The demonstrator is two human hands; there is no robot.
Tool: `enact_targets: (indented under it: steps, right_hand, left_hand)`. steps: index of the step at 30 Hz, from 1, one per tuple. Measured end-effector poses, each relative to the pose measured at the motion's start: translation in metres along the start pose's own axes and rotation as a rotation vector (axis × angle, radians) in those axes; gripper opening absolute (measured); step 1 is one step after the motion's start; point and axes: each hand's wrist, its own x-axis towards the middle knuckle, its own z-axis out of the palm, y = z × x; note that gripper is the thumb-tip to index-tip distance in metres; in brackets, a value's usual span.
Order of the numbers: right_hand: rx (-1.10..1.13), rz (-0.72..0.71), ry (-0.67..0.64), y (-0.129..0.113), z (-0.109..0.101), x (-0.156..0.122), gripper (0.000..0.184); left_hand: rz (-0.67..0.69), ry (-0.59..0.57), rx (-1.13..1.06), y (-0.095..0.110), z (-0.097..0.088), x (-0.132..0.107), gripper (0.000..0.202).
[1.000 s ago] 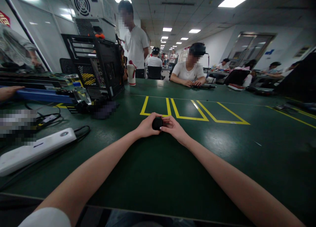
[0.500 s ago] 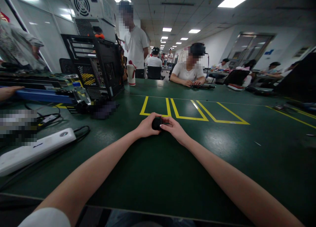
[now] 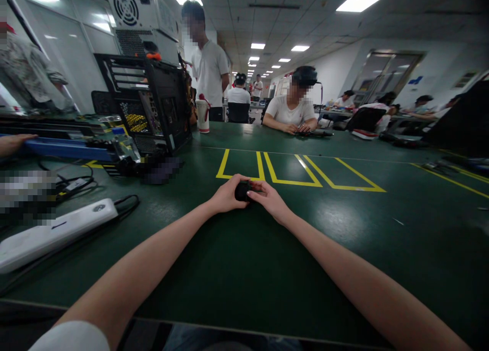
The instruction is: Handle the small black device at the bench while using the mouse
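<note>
Both forearms reach out over a dark green table [image 3: 237, 269]. My left hand [image 3: 226, 194] curls round a small black rounded object [image 3: 243, 191] and holds it just above the table top. My right hand [image 3: 269, 197] meets it from the right, its fingertips pinched on the same black object. What the object is cannot be made out. The hands sit just in front of a yellow taped box [image 3: 240, 165] on the table.
A white power strip [image 3: 53, 231] with black cables lies at left. Behind it stand an open black computer case [image 3: 153, 104] and a blue-edged tray [image 3: 61, 147]. A cup [image 3: 204, 115] stands further back. One person stands and another sits across the table.
My hands and the black object have barely shifted. A person at the far left edge has moved.
</note>
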Motion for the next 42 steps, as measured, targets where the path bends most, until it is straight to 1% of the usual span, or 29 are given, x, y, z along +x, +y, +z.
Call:
enact_targets:
  steps: [6, 11, 15, 18, 21, 23, 26, 28, 30, 35, 40, 42]
  right_hand:
    - [0.071, 0.005, -0.070, -0.0007, -0.0012, -0.0018, 0.035]
    - [0.014, -0.043, -0.017, -0.0033, 0.0003, -0.0032, 0.026]
    - [-0.023, -0.022, -0.011, -0.0017, 0.0002, -0.0019, 0.030]
    - [-0.041, -0.006, -0.033, -0.0005, -0.0003, -0.0010, 0.029]
    - [0.002, -0.024, -0.058, 0.0003, -0.0002, -0.0008, 0.031]
    - [0.022, -0.036, -0.052, 0.0008, 0.0002, -0.0008, 0.033]
    - [0.003, -0.068, -0.014, 0.0014, 0.0009, -0.0008, 0.024]
    - [-0.001, -0.083, -0.007, 0.0014, 0.0011, -0.0006, 0.022]
    - [0.001, -0.072, -0.012, 0.0010, 0.0009, -0.0003, 0.024]
    - [-0.011, 0.014, -0.030, -0.0001, -0.0010, 0.0003, 0.028]
    - [0.052, -0.011, -0.071, 0.0006, -0.0018, -0.0012, 0.034]
    - [0.036, -0.028, -0.052, -0.0002, -0.0012, -0.0018, 0.030]
  left_hand:
    - [0.003, 0.004, 0.005, -0.0021, 0.0008, 0.0003, 0.060]
    - [-0.002, -0.008, 0.020, -0.0001, -0.0007, -0.0002, 0.059]
    - [-0.005, -0.013, 0.013, 0.0007, -0.0016, -0.0004, 0.059]
    - [-0.002, -0.014, 0.008, -0.0006, -0.0012, -0.0004, 0.059]
    - [0.007, -0.008, 0.011, -0.0022, -0.0002, -0.0003, 0.059]
    - [0.014, -0.004, 0.013, -0.0029, 0.0003, -0.0002, 0.060]
    - [0.013, -0.001, 0.013, -0.0033, 0.0007, 0.0001, 0.061]
    - [0.020, -0.002, 0.009, -0.0037, 0.0008, 0.0002, 0.060]
    - [0.028, -0.001, 0.006, -0.0042, 0.0009, 0.0003, 0.060]
    - [0.024, -0.002, 0.013, -0.0052, 0.0007, -0.0002, 0.060]
    - [0.028, -0.006, 0.005, -0.0036, -0.0003, -0.0004, 0.059]
    - [0.023, -0.012, 0.005, -0.0030, -0.0005, -0.0002, 0.059]
